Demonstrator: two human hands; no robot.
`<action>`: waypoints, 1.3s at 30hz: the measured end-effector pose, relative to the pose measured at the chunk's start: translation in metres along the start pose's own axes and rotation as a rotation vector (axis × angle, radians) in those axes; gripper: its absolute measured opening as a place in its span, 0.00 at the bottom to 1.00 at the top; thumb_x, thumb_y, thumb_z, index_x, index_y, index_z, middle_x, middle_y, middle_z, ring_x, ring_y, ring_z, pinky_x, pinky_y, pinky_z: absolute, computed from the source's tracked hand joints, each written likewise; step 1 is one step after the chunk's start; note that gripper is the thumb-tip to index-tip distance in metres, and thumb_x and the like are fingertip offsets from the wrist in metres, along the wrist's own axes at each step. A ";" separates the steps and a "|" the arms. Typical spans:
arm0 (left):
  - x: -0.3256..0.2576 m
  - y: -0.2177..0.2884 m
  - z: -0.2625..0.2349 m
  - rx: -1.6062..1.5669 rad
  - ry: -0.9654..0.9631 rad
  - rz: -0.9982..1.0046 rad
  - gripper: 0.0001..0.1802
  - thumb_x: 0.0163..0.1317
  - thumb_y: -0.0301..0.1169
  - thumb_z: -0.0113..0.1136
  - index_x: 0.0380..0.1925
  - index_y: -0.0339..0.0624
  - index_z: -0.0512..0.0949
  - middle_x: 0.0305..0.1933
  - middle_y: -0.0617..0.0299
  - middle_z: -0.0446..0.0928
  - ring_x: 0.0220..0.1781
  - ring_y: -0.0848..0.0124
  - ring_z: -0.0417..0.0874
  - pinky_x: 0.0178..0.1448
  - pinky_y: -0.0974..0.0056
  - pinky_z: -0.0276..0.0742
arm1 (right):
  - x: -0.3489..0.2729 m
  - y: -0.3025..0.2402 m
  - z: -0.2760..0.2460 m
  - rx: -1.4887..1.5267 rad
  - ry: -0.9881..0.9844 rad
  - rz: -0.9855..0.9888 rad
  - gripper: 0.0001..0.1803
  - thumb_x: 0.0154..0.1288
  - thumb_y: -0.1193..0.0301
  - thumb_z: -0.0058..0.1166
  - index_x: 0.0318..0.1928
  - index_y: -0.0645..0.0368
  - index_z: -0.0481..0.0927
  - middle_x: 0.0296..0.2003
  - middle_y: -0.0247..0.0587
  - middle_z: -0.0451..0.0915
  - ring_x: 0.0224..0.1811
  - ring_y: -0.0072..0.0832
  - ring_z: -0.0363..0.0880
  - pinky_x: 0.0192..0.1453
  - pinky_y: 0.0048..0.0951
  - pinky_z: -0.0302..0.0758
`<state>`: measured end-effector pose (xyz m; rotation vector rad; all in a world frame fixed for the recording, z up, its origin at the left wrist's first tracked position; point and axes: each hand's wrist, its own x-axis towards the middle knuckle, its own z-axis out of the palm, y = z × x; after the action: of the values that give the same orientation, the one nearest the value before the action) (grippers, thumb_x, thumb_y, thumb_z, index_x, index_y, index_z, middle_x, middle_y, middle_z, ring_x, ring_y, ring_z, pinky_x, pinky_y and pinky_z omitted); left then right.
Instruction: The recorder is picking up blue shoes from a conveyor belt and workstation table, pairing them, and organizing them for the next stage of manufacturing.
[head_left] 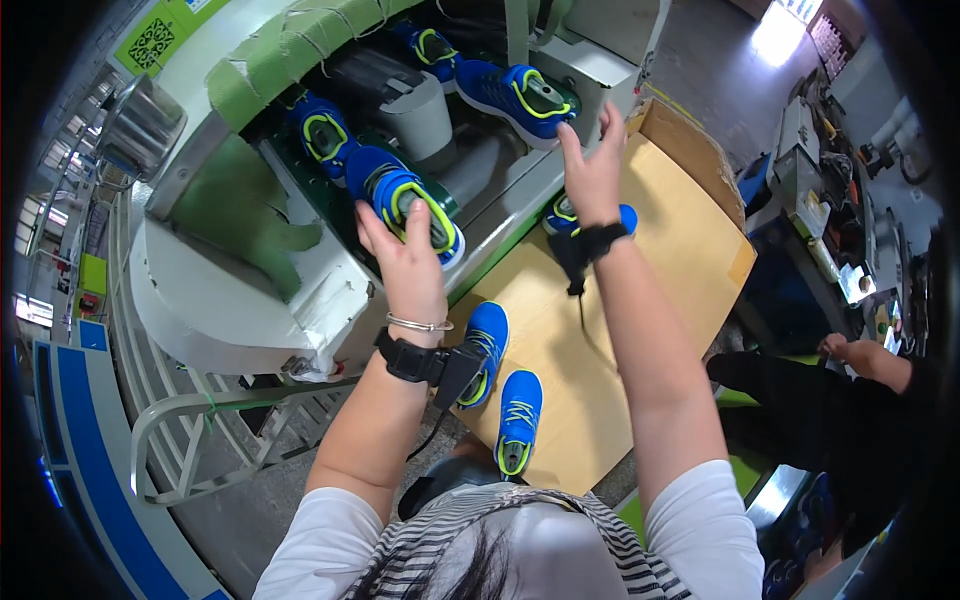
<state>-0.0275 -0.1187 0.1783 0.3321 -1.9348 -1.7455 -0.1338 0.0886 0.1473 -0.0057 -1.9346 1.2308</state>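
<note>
My left hand [405, 262] is at the heel end of a blue shoe [388, 184] with yellow-green trim in the machine's opening. Its thumb lies over the collar and its fingers are along the side, closed on the shoe. My right hand [594, 172] has thumb and fingers spread. Its thumb tip is by the heel of another blue shoe [490, 88]; whether they touch I cannot tell. Under my right wrist lies a partly hidden blue shoe [627, 218]. Closer to me, a blue shoe [487, 325] and a second blue shoe [521, 405] rest on the tan board.
The white machine [215, 300] has a green padded rim [285, 70] and more shoes deeper inside. A cardboard flap [690, 150] edges the tan board [600, 400]. A metal rail [170, 440] stands at left. Another person [850, 400] is at right, near benches.
</note>
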 end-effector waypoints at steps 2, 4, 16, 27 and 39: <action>-0.006 0.000 -0.004 0.010 -0.014 0.042 0.42 0.69 0.38 0.57 0.72 0.25 0.47 0.75 0.41 0.50 0.77 0.58 0.54 0.77 0.63 0.48 | -0.038 0.028 -0.024 -0.273 -0.225 0.014 0.29 0.68 0.59 0.55 0.64 0.59 0.69 0.63 0.54 0.68 0.68 0.51 0.62 0.73 0.49 0.55; -0.019 0.009 -0.007 -0.134 -0.056 0.108 0.42 0.70 0.34 0.54 0.73 0.27 0.43 0.79 0.41 0.39 0.80 0.53 0.41 0.79 0.55 0.39 | -0.092 0.054 -0.045 -0.732 -0.482 0.131 0.28 0.68 0.50 0.51 0.65 0.46 0.72 0.72 0.49 0.58 0.75 0.56 0.50 0.74 0.66 0.43; -0.082 -0.031 0.012 0.306 -0.432 0.622 0.34 0.55 0.23 0.61 0.64 0.39 0.65 0.70 0.43 0.55 0.73 0.49 0.55 0.74 0.50 0.53 | -0.146 0.101 -0.148 -0.007 -0.122 0.598 0.29 0.54 0.78 0.58 0.59 0.61 0.69 0.58 0.55 0.70 0.64 0.48 0.67 0.68 0.39 0.65; -0.045 -0.133 0.188 0.746 -0.756 0.332 0.34 0.57 0.35 0.65 0.63 0.40 0.64 0.63 0.46 0.66 0.63 0.47 0.69 0.65 0.48 0.67 | -0.325 -0.046 -0.270 -0.702 -0.270 0.575 0.30 0.56 0.80 0.51 0.63 0.60 0.69 0.63 0.55 0.63 0.66 0.53 0.60 0.71 0.49 0.57; -0.144 -0.107 0.115 0.669 -1.294 0.255 0.19 0.53 0.39 0.64 0.35 0.33 0.78 0.37 0.41 0.79 0.38 0.47 0.82 0.44 0.50 0.77 | -0.321 -0.017 -0.269 -0.659 -0.203 0.414 0.29 0.60 0.79 0.51 0.64 0.60 0.68 0.63 0.54 0.65 0.65 0.51 0.62 0.70 0.47 0.59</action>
<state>0.0170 0.0364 0.0394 -1.0573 -3.1930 -1.0821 0.2564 0.1515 0.0065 -0.6715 -2.5236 0.8003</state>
